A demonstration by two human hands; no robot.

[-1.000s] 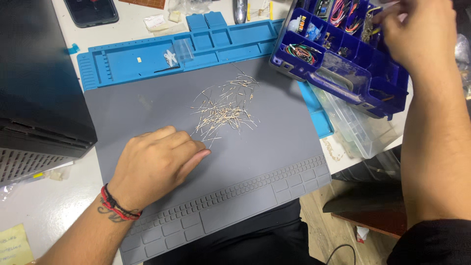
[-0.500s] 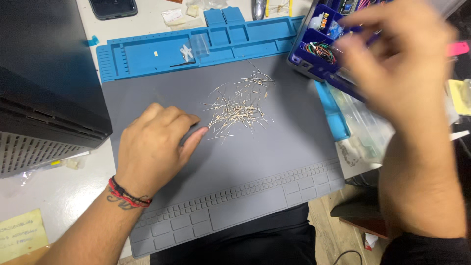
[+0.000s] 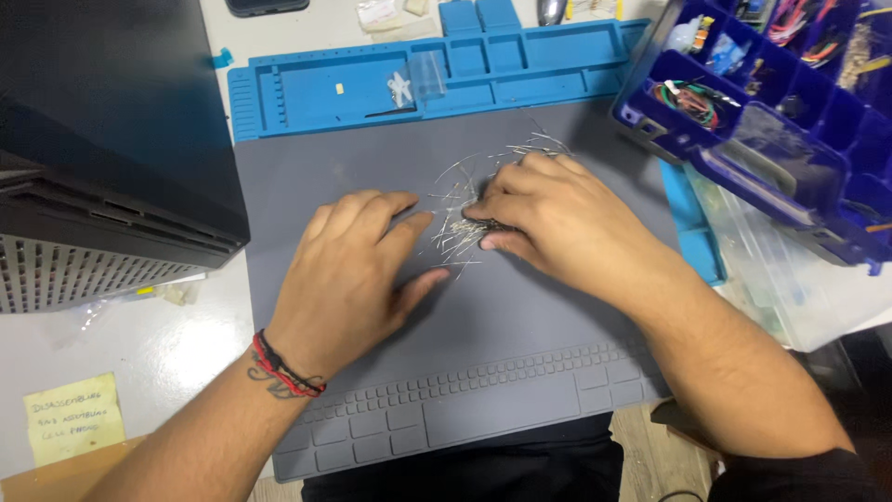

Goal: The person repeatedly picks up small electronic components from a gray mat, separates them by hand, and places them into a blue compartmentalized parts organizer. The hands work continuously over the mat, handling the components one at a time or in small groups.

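A heap of thin metal wire pieces (image 3: 462,203) lies in the middle of a grey work mat (image 3: 520,335). My left hand (image 3: 358,274) rests flat on the mat, fingers spread, its fingertips touching the left side of the heap. My right hand (image 3: 548,218) lies over the right side of the heap, with its fingers curled down and pinching at the wires; much of the heap is hidden under it. A red and black band sits on my left wrist.
A blue parts tray (image 3: 446,74) borders the mat's far edge. A dark blue compartment box (image 3: 771,112) of coloured wires stands at the right, above a clear plastic case (image 3: 790,270). A black device (image 3: 102,158) stands at the left. A yellow note (image 3: 72,418) lies at the front left.
My right hand has come down from the compartment box onto the wire heap. My left hand has stayed on the mat. The view has shifted.
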